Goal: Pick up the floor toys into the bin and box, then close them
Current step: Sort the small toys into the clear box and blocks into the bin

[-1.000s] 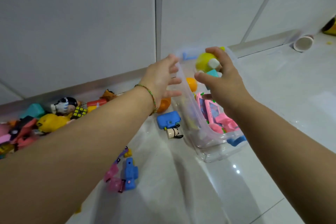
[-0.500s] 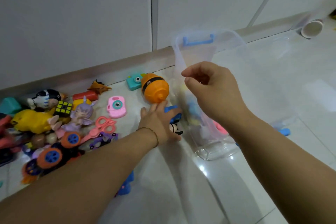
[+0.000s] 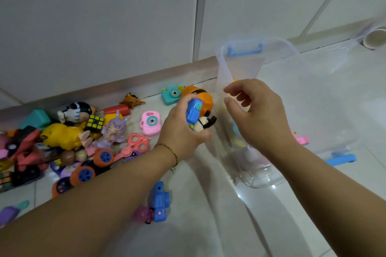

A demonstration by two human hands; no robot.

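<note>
Half a second ago the left hand (image 3: 179, 133) lay flat on the floor (image 3: 208, 225) over two small toys beside the bin. Now it has closed round them and lifted: its fingers grip a blue toy camera (image 3: 193, 111) and a small cream-and-black figure (image 3: 203, 124), held at the centre of the frame, just left of the clear bin (image 3: 325, 98) and in front of an orange round toy (image 3: 203, 95). The yellow-green toy the right hand (image 3: 261, 117) carried a second ago is gone from it, presumably dropped inside.

So this looks like one more load on its way in, with plenty left. A thick heap (image 3: 62, 135) fills the left middle of the frame, and a blue block toy (image 3: 160, 202) lies alone at lower centre.

The right hand hovers at the bin's near wall, right of centre, fingers loosely curled with thumb and forefinger a little apart. I cannot tell whether it pinches the clear plastic or only steadies it.

The bin's contents are pale blurs through the wall. I see no lid and no box. The heap runs off the left edge, so I cannot say how many toys remain.
</note>
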